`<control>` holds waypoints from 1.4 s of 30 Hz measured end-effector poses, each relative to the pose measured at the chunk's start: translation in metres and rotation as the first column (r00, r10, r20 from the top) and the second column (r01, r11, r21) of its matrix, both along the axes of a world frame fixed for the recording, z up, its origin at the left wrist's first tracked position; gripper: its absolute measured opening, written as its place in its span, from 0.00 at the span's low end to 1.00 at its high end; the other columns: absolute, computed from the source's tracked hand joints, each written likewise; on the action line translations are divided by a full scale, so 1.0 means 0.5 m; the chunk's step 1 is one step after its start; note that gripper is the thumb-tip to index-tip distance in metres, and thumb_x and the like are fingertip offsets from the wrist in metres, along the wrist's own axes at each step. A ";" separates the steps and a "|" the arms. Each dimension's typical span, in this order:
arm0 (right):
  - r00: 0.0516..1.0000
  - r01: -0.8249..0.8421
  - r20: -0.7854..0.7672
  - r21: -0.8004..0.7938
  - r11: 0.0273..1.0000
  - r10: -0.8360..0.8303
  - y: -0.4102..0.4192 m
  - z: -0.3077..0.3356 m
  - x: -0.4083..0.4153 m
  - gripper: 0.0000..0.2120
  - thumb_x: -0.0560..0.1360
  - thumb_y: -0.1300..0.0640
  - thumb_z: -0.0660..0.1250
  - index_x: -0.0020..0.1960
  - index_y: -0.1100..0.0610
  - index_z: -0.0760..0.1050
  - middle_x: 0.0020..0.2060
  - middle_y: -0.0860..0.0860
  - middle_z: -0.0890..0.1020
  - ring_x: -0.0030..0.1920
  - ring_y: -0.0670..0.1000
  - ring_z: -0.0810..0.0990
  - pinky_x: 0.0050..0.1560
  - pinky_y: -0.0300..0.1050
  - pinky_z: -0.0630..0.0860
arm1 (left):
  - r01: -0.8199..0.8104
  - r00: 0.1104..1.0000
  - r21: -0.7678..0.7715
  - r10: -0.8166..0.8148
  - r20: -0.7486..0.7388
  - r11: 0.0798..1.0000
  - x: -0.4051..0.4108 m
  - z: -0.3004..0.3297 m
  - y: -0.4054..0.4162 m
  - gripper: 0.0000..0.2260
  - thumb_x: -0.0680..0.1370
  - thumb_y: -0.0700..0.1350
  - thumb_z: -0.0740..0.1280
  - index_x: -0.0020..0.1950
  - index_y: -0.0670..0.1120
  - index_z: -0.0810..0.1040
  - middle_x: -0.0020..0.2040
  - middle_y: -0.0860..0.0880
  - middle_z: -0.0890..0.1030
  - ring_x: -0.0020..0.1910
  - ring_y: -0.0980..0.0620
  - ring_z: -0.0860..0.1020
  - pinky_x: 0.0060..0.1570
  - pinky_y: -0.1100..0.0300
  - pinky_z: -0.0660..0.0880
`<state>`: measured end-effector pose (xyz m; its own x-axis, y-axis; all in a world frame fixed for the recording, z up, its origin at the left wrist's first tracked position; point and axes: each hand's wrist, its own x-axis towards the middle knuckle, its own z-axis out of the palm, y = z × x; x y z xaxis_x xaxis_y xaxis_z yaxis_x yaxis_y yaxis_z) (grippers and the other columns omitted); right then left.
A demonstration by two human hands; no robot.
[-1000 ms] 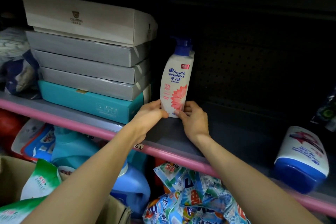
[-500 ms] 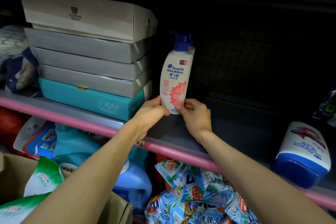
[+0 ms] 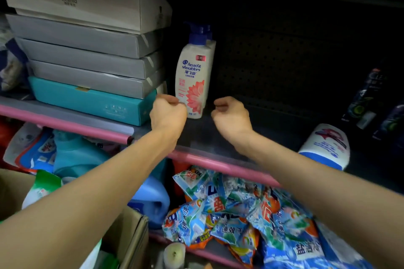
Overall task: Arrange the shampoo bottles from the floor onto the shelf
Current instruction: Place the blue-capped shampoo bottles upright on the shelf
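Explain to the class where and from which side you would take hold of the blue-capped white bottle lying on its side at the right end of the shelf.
Probably best around the white body of the lying bottle, coming from the front and above. Its blue cap points towards the shelf's pink front edge, and the rounded body is exposed on top, with open shelf on its left.

Both bare forearms reached forward and up over the shelf's pink front rail (image 3: 218,165). The left hand (image 3: 168,113) and the right hand (image 3: 231,116) hung above it, apart, fingers curled inward, holding nothing.
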<state>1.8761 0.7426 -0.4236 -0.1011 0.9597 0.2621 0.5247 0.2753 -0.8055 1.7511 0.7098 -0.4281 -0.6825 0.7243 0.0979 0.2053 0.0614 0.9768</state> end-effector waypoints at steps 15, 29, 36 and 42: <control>0.716 -0.093 0.697 0.052 0.994 0.031 -0.167 0.006 0.378 0.32 0.68 0.45 0.72 0.69 0.50 0.66 0.69 0.53 0.70 0.75 0.53 0.58 0.73 0.62 0.53 | 0.697 0.717 -0.184 -0.681 0.149 0.693 0.392 0.023 -0.138 0.20 0.77 0.52 0.62 0.67 0.48 0.66 0.58 0.47 0.75 0.55 0.48 0.76 0.54 0.52 0.76; 0.973 0.024 -0.231 0.138 0.990 0.008 -0.268 0.097 0.419 0.17 0.71 0.59 0.70 0.58 0.49 0.74 0.47 0.50 0.79 0.44 0.53 0.83 0.39 0.48 0.83 | 0.694 0.686 -0.024 -0.672 -0.280 0.719 0.390 0.019 -0.233 0.26 0.80 0.60 0.54 0.76 0.54 0.55 0.74 0.52 0.64 0.70 0.57 0.64 0.66 0.61 0.59; 0.772 -0.192 -0.630 -0.102 0.976 0.087 -0.341 0.149 0.387 0.07 0.73 0.59 0.70 0.50 0.56 0.78 0.49 0.55 0.83 0.46 0.52 0.85 0.37 0.44 0.82 | 0.440 0.387 -0.105 -0.294 -0.874 0.892 0.268 0.010 -0.290 0.43 0.71 0.54 0.72 0.77 0.45 0.52 0.74 0.44 0.63 0.72 0.44 0.62 0.70 0.44 0.60; 0.795 -0.345 -0.582 -0.200 0.917 0.172 -0.407 0.156 0.350 0.08 0.71 0.50 0.71 0.48 0.51 0.78 0.44 0.49 0.84 0.39 0.45 0.84 0.34 0.39 0.80 | 0.397 0.403 -0.003 -0.176 -0.898 0.918 0.200 0.006 -0.355 0.32 0.65 0.51 0.68 0.67 0.45 0.67 0.52 0.45 0.75 0.47 0.42 0.74 0.42 0.51 0.71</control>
<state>2.0514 0.5393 -0.3454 -0.2805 0.9571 0.0733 -0.0799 0.0528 -0.9954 1.8512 0.5321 -0.4252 0.0932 0.7506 0.6542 0.9128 -0.3268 0.2449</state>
